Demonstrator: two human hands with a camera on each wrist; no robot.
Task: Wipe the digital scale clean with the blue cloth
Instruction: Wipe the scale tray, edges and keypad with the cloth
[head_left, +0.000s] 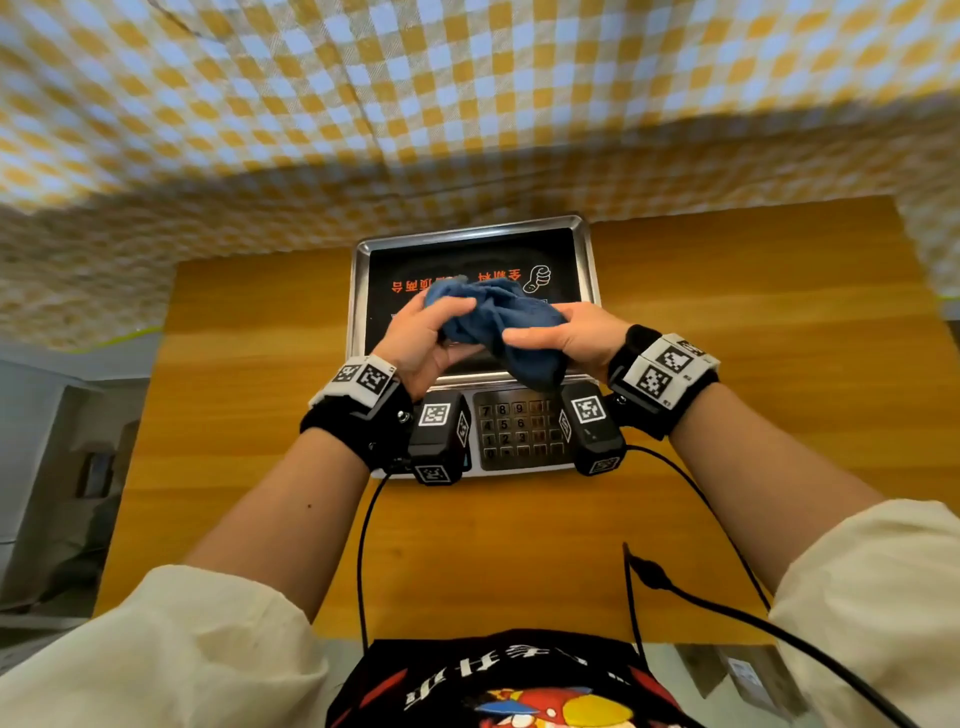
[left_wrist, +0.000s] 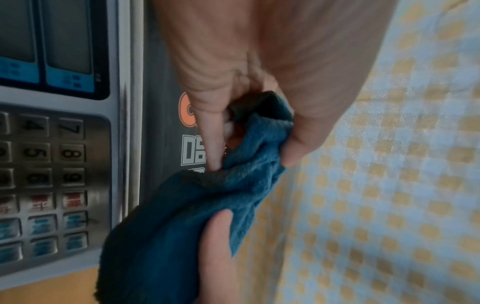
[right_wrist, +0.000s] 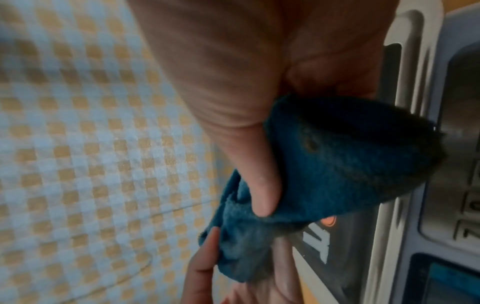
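The bunched blue cloth (head_left: 496, 317) is held above the black weighing platter of the digital scale (head_left: 470, 260), which sits on the wooden table (head_left: 727, 322). It is gripped by both hands at once: the left hand (head_left: 423, 335) curls around its left end, and the right hand (head_left: 569, 335) pinches its right end, a fold hanging toward the keypad (head_left: 519, 431)

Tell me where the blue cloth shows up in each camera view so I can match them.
Head: blue cloth at centre, bunched between both hands.
Left wrist: lower centre.
Right wrist: right of centre.
Shared landmark: the scale's keypad, behind the cloth in each view.
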